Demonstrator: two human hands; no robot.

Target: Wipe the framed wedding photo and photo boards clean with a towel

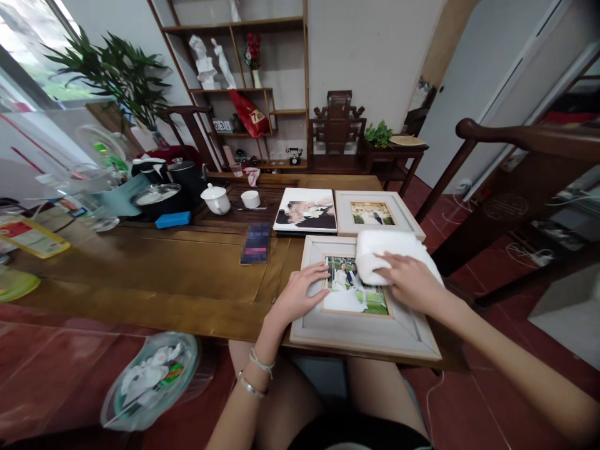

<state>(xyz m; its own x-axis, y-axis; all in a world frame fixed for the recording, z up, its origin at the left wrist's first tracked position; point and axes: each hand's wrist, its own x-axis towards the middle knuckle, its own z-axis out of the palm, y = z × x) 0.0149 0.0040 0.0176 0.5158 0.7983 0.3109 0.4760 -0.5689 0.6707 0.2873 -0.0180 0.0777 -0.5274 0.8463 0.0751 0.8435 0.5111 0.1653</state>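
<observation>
Picture frame, one: pale wood, broad border, wedding photo at its middle. Lies face up on the bench, right of centre in the view. Laid flat at the near edge, probably so that the bench bears its weight and both arms reach it without stretching.

Left hand, one: fingers apart, resting on the left border with tips at the photo's edge; grip clamped on nothing. Such a flat, spread hold would check sliding.

Right hand, one: fingers bent onto the cloth; their undersides are hidden, so whether the grip is clamped on it cannot be told.

Cloth, one: white, thick, bunched, over the upper right of photo and border. Its bulk appears to pad the fingers from the surface.

Second frame and album, one each: side by side just beyond the first, upper right of centre, seemingly set back to leave the near edge for one piece.

Phone, one: dark, left of the frames, apart from both hands.

Sponge, blue; teapot and cup, white: grouped left of upper centre, well away from the elbows.
</observation>
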